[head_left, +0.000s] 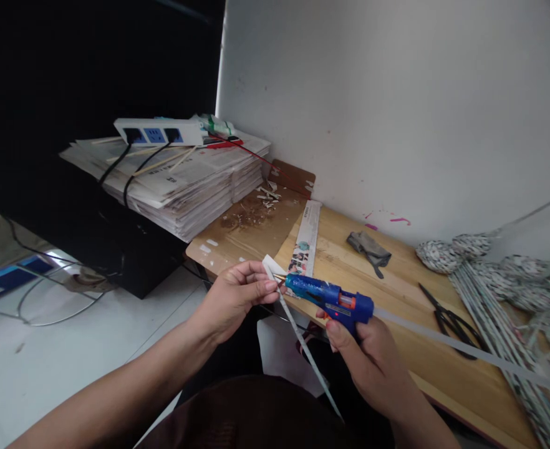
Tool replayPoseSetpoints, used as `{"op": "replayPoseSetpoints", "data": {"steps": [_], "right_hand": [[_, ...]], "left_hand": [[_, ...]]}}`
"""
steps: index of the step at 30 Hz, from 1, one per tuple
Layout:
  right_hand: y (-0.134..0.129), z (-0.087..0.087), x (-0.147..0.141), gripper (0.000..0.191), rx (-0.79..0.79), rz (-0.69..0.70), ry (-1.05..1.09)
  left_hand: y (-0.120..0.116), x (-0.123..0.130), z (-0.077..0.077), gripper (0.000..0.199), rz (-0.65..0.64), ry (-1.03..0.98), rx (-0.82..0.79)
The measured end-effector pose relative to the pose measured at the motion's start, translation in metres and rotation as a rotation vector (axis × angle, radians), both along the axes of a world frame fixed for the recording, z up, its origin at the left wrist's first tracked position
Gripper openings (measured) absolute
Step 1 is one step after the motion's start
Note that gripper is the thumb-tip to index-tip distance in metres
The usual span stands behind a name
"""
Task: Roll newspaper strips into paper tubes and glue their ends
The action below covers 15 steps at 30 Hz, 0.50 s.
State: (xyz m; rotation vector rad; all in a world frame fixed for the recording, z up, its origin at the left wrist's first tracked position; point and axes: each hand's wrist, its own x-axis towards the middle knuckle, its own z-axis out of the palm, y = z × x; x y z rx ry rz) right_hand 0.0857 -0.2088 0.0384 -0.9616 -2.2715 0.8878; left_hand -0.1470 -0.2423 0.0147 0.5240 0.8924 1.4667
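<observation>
A thin rolled paper stick [305, 346] slants down to the right from my left hand [240, 296], whose thumb and fingers pinch its upper end, where a pale paper flap shows. My right hand [368, 358] is wrapped round the handle of a blue glue gun [322, 296]. The gun points left, and its metal nozzle meets the paper beside my left fingertips. A long translucent glue stick [438, 337] runs out of the gun's back to the right. Whether the nozzle touches the paper or is just over it is hard to tell.
Behind my hands is a wooden table [350, 274] with a printed paper strip [307, 231], a grey cloth [369, 248] and black scissors [453, 321]. Bundled paper sticks [494, 337] lie right. Stacked newspapers [200, 181] hold a power strip [158, 133] with black cords.
</observation>
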Motion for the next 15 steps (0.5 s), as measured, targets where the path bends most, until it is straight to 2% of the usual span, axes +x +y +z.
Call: {"op": "replayPoseSetpoints", "data": {"steps": [15], "right_hand": [[-0.0014, 0.0087, -0.0027, 0.022, 0.065, -0.016, -0.044]], "left_hand": [[0.0004, -0.0011, -0.0019, 0.016, 0.005, -0.047, -0.001]]}}
